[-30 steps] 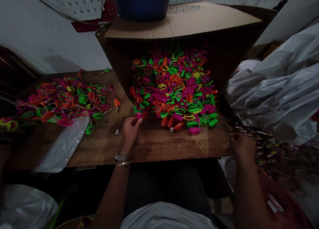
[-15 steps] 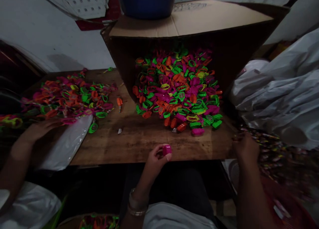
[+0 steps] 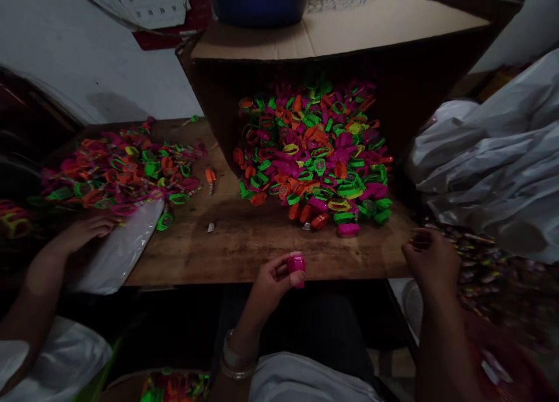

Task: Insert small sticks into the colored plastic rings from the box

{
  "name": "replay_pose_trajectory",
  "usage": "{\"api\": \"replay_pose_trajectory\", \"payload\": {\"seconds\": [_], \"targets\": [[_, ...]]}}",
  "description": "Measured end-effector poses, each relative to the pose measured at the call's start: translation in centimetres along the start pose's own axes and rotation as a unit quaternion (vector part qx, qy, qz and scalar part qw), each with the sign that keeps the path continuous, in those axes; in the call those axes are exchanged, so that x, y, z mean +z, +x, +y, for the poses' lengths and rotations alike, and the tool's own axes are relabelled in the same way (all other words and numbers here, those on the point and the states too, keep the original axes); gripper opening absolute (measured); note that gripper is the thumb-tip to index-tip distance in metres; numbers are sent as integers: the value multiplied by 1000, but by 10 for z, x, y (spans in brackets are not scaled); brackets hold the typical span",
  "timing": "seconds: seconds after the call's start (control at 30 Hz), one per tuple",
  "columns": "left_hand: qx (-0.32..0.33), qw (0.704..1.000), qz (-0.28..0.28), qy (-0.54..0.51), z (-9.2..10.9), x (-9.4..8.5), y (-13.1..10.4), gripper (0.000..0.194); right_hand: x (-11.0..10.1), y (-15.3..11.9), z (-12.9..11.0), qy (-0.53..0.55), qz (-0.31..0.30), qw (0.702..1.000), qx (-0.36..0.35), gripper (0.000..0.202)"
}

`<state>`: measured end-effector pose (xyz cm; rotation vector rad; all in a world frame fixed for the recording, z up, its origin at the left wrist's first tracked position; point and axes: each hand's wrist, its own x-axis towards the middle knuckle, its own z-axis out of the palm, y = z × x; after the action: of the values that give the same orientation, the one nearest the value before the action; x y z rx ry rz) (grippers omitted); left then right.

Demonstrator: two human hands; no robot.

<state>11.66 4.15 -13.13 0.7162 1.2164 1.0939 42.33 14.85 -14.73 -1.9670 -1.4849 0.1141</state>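
Observation:
My left hand [image 3: 271, 284] is closed around a pink toy watch [image 3: 297, 265] and holds it over the front edge of the wooden table. To the right, my right hand [image 3: 433, 261] hovers at the table's corner with fingers curled in a pinch. Whether anything small sits between those fingertips is too dark to tell. Beside that hand lies a heap of small wrapped sweets [image 3: 484, 274]. Past my left hand, a big pile of green, orange, pink and yellow toy watches [image 3: 314, 163] spills out of a cardboard box [image 3: 262, 43] lying on its side.
At left, a co-worker's hand [image 3: 89, 230] is over a clear plastic bag [image 3: 116, 256], beside another pile of toy watches [image 3: 126, 166]. A blue tub [image 3: 257, 3] stands on the box. White plastic sacks [image 3: 493, 151] crowd the right side. An orange toy watch [image 3: 210, 176] lies alone on the table [image 3: 183, 256].
My right hand has drawn slightly back from the sweets, its fingers turned inward. My left hand has tilted the pink watch more upright. The co-worker's hand has shifted right over the bag.

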Motion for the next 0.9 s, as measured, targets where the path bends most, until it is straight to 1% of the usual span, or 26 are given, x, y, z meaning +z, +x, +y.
{"api": "replay_pose_trajectory", "payload": {"seconds": [0.2, 0.53, 0.7, 0.9], "targets": [[-7, 1000, -3, 16, 9, 3, -4, 54, 5, -8, 9, 9, 1, 1000, 2, 27], [-19, 1000, -2, -2, 11, 9, -5, 55, 9, -13, 19, 0, -3, 1000, 5, 28], [-24, 1000, -8, -2, 10, 10, -6, 55, 8, -13, 18, -5, 0, 1000, 12, 31], [-22, 1000, -14, -8, 7, 9, -6, 54, 5, -15, 9, 18, 7, 1000, 13, 32]]}}
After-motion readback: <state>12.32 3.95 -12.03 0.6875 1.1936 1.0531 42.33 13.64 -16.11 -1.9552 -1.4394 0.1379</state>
